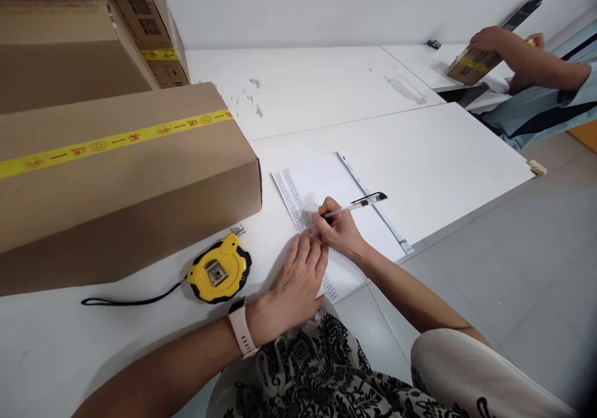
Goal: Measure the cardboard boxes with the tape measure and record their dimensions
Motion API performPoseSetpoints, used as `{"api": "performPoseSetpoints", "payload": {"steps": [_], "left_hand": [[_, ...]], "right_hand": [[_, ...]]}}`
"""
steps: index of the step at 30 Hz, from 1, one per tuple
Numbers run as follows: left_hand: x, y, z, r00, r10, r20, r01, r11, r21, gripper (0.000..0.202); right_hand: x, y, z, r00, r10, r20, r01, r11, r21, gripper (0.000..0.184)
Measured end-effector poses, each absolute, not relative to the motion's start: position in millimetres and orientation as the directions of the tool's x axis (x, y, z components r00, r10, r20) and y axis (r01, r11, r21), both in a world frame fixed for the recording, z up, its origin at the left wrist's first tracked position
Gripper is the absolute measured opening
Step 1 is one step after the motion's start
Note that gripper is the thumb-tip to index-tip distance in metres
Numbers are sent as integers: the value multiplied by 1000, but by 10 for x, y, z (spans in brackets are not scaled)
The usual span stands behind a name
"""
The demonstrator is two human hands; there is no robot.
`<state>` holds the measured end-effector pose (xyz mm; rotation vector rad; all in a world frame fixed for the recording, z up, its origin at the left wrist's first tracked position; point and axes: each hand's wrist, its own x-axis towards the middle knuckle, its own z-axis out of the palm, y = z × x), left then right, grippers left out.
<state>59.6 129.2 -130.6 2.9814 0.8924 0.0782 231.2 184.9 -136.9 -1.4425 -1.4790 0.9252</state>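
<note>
My right hand [339,226] grips a clear pen with a black cap clip [361,203], its tip down at a sheet of paper [326,185] printed with columns of small text along the left side. Flat on the lower left part of the sheet rests my left hand [298,276], fingers stretched out and close to the right hand. A watch with a pale pink band [241,328] is on that wrist. Left of it lies a yellow and black tape measure [221,269] with a black wrist strap. Under the paper's right side shows a bluish printed edge [396,234].
A large cardboard box [140,175] sealed with yellow tape fills the left of the white table [433,157]. More boxes [140,20] are stacked behind it. At the far right another person's hands [494,41] hold a small cardboard box [473,65]. A small black object [433,44] lies near them.
</note>
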Motion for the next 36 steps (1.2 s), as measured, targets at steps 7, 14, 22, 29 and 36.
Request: {"api": "performPoseSetpoints", "payload": {"steps": [7, 14, 22, 29, 36], "left_hand": [[600, 1298, -1291, 836, 548, 22, 547, -836, 49, 97], [600, 1298, -1301, 841, 541, 16, 540, -840, 60, 101], [597, 1303, -1299, 838, 545, 16, 544, -838, 45, 100], [594, 1300, -1289, 841, 541, -3, 540, -840, 53, 99], [599, 1302, -1288, 839, 544, -3, 543, -838, 58, 98]], "right_hand": [[2321, 1849, -1345, 18, 997, 81, 394, 67, -917, 21], [2308, 1848, -1327, 34, 996, 79, 369, 61, -928, 22], [2306, 1852, -1327, 32, 997, 65, 365, 49, -930, 21], [2311, 1855, -1343, 49, 995, 88, 369, 64, -927, 21], [2324, 1856, -1357, 41, 996, 83, 390, 60, -919, 21]]}}
